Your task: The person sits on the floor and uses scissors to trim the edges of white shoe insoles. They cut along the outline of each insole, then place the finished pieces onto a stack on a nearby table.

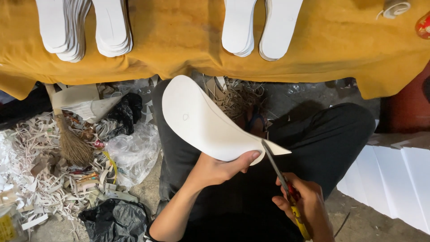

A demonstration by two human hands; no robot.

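- The right hand [304, 204] is closed around the red and yellow handles of a pair of scissors [280, 177], fingers curled through the grips
- The scissor blades point up and away, their tips meeting the near edge of a white insole-shaped sheet [201, 121]
- The left hand [219, 169] grips that sheet from below, thumb pressed on its upper face near the cut, fingers hidden beneath it
- The sheet curves upward over the person's lap, above dark trousers [322, 134]
- To the left on the floor lie white paper offcuts [27, 179], a small straw broom [71, 143], a clear plastic bag [134, 152] and a black plastic bag [116, 219]
- To the right stands a stack of white sheets [394, 179]
- Farthest off, a mustard-yellow cloth [179, 40] carries stacks of cut white insoles [112, 27]
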